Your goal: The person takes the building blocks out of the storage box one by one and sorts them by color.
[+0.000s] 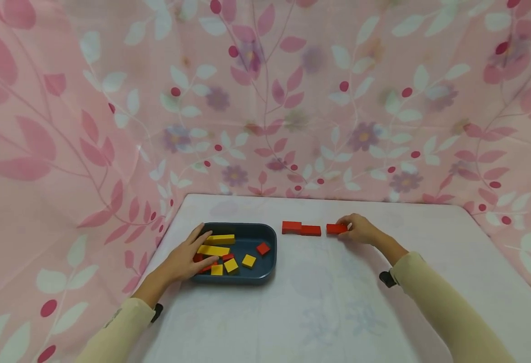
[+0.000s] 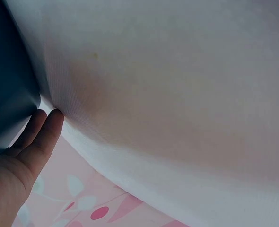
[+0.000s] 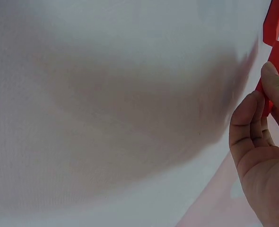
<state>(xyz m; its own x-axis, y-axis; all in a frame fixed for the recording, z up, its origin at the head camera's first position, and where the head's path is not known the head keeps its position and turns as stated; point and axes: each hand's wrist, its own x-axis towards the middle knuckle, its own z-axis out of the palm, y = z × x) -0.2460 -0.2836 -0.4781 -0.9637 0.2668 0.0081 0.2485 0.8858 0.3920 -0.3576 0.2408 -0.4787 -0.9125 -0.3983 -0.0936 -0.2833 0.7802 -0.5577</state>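
Note:
In the head view, my left hand (image 1: 188, 259) lies over the left end of a dark blue tray (image 1: 270, 272), fingers loosely spread. Straight fingers (image 2: 47, 137) show at the tray's outer side (image 2: 16, 94) in the left wrist view. Yellow and red blocks lie in the tray, among them a long yellow block (image 1: 215, 250) and a small red square block (image 1: 262, 248); my hand hides some. My right hand (image 1: 360, 230) pinches a red block (image 1: 336, 229) between thumb and fingers, close over the table. In the right wrist view, the pinched red block (image 3: 277, 56) shows its far end.
Left of the pinched block, two red blocks stand end to end on the white-covered table (image 1: 329, 302): a taller one (image 1: 291, 227) and a lower one (image 1: 311, 230). A gap parts them from the pinched block. Pink floral cloth (image 1: 265, 101) hangs behind and at the sides.

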